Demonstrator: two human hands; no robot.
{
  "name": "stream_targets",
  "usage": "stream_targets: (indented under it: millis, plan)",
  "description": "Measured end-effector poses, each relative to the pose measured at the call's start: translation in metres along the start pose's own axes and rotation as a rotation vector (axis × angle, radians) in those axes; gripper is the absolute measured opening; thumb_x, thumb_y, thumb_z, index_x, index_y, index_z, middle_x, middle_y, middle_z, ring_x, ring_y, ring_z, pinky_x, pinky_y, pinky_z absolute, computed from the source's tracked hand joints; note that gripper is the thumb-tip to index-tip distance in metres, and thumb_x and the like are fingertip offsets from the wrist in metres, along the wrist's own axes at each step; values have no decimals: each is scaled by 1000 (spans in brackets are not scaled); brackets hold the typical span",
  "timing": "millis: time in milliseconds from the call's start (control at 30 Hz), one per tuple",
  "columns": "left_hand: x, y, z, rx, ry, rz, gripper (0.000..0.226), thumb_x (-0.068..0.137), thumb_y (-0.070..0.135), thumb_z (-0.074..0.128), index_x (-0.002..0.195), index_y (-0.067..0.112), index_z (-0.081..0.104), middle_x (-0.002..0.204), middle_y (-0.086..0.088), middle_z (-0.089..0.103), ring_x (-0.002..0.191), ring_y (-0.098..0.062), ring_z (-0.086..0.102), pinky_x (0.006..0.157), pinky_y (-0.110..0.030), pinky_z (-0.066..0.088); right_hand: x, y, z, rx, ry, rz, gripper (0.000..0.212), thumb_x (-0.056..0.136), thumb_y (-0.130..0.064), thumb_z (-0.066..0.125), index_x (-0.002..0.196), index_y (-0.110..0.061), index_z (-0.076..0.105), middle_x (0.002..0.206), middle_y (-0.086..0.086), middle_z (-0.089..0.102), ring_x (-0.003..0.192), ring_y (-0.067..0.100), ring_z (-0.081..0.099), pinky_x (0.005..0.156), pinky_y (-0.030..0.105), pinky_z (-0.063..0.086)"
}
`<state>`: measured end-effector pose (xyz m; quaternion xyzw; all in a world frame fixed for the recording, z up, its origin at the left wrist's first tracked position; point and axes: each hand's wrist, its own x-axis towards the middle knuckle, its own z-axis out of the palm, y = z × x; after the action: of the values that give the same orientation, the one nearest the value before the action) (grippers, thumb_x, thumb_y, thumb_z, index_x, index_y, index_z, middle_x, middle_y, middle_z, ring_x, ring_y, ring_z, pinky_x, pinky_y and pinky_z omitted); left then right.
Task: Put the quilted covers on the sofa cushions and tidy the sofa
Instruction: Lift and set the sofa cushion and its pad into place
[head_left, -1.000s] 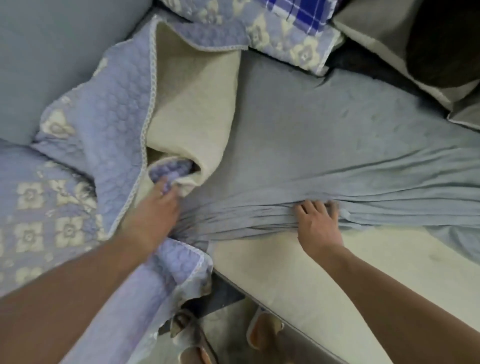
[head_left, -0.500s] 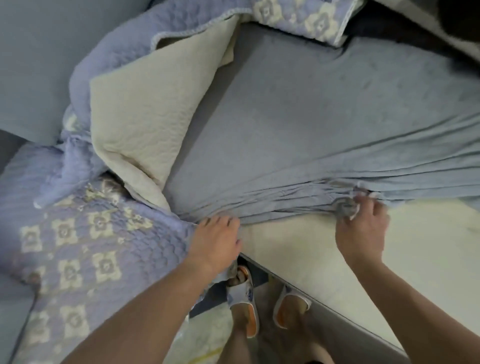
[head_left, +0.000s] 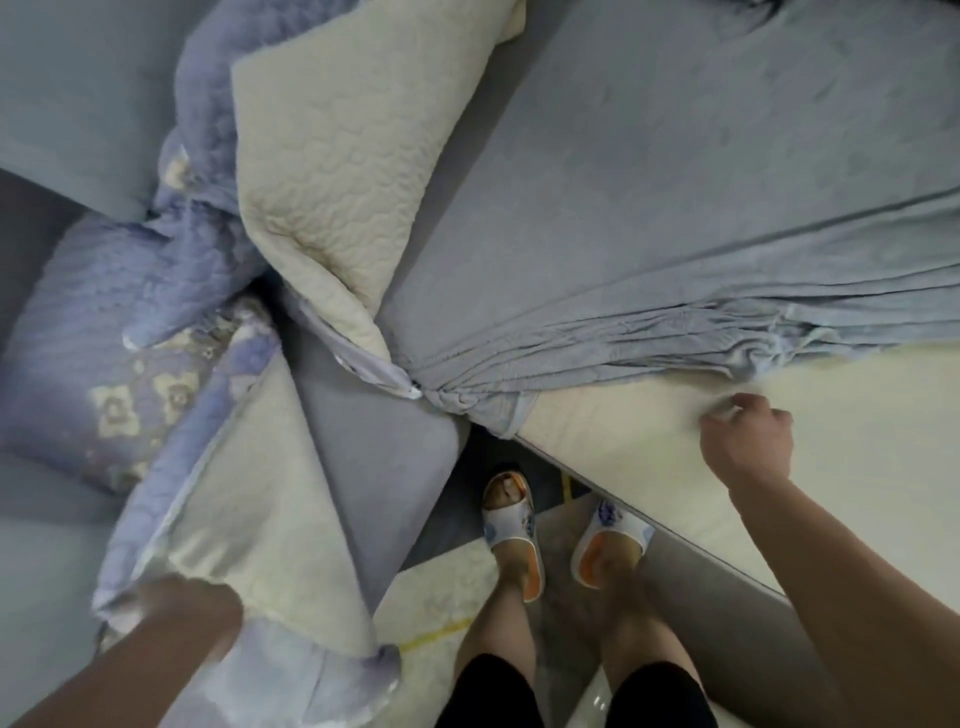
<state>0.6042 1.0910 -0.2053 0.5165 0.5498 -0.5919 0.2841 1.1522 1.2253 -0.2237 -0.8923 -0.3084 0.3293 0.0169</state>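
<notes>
Fingers (head_left: 727, 410) of the right hand (head_left: 748, 441) curl over the bare cream cushion (head_left: 857, 441), apparently pinching the gathered grey cover (head_left: 675, 218) hem; draw it evenly nearward. Left hand (head_left: 176, 597) is blurred against the quilted cover (head_left: 291, 519), grip unclear. That lilac quilt, heaped left, crowds the corner; 2 slippered feet (head_left: 511, 525) stand near.

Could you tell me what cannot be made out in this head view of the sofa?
- Left hand: motion-blurred against the quilted cover; its grip is unreadable.
- Right hand: its curled fingers hide whether it holds anything.
- Grey sheet: cut off by the right edge.
- Cushion: its far end lies outside the picture.
</notes>
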Motion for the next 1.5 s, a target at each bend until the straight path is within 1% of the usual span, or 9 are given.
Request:
stream_targets:
  millis: [100, 233, 333, 467, 567, 933, 1067, 1200, 1500]
  plan:
    - [-22, 65, -83, -339, -122, 166, 35, 103, 22, 40, 125, 5, 63, 135, -11, 59, 125, -26, 55, 104, -31, 42, -4, -18, 10, -74, 2, -33, 48, 94, -24, 45, 140, -12, 47, 136, 26, 42, 123, 46, 42, 112, 46, 32]
    - [-46, 189, -193, -863, 574, 341, 13, 95, 39, 60, 93, 26, 56, 98, 4, 63, 94, -20, 59, 83, -34, 50, 6, -25, 12, 13, 10, 23, 37, 95, -21, 40, 127, -15, 57, 125, 22, 52, 110, 42, 51, 100, 44, 42]
    - [-42, 250, -227, -569, 964, 500, 40, 91, 46, 60, 123, 24, 51, 123, 0, 49, 112, -21, 48, 95, -38, 47, 28, -19, -6, 543, -26, 229, 26, 88, -10, 47, 108, -12, 64, 95, 12, 59, 81, 27, 51, 67, 33, 43]
    - [-15, 284, -254, -379, 1055, 369, 67, 88, 55, 62, 142, 24, 39, 143, -5, 38, 125, -28, 39, 103, -47, 36, 67, -22, -48, 1332, -112, 449, 14, 95, -11, 49, 103, -9, 61, 110, 11, 64, 93, 24, 66, 90, 37, 56]
    - [-9, 288, -266, -374, 1131, 329, 35, 89, 36, 67, 121, 22, 59, 125, -3, 52, 113, -27, 45, 95, -46, 38, 80, -31, -66, 1566, -236, 524, 18, 97, -24, 49, 105, -11, 60, 120, 13, 65, 99, 27, 67, 84, 32, 53]
    - [-92, 274, -116, -348, 511, 799, 29, 93, 48, 40, 117, 34, 51, 108, 9, 65, 106, -18, 59, 86, -33, 37, 12, 74, -103, 1576, -382, 554, 45, 91, -31, 67, 131, -12, 60, 122, 11, 70, 109, 30, 69, 100, 48, 50]
    - [-81, 285, -98, -222, 433, 832, 42, 93, 44, 42, 134, 45, 49, 119, 16, 56, 118, -12, 49, 101, -31, 33, -19, 240, -79, 1374, -36, 834, 91, 31, -40, 94, 115, -20, 67, 107, 2, 74, 96, 25, 72, 84, 53, 58]
    - [-86, 314, -107, -94, 387, 843, 39, 98, 40, 39, 136, 42, 49, 129, 14, 50, 124, -15, 41, 110, -33, 22, -47, 288, -67, 1197, 134, 960, 33, 82, -37, 79, 89, -14, 58, 61, 1, 61, 55, 16, 58, 53, 33, 55]
    - [-99, 327, -117, 61, 377, 836, 29, 96, 42, 44, 121, 31, 55, 125, 14, 58, 124, -11, 49, 105, -31, 28, -23, 219, -114, 1605, 111, 629, 19, 82, -1, 62, 100, 1, 66, 108, 18, 72, 100, 35, 70, 86, 42, 59]
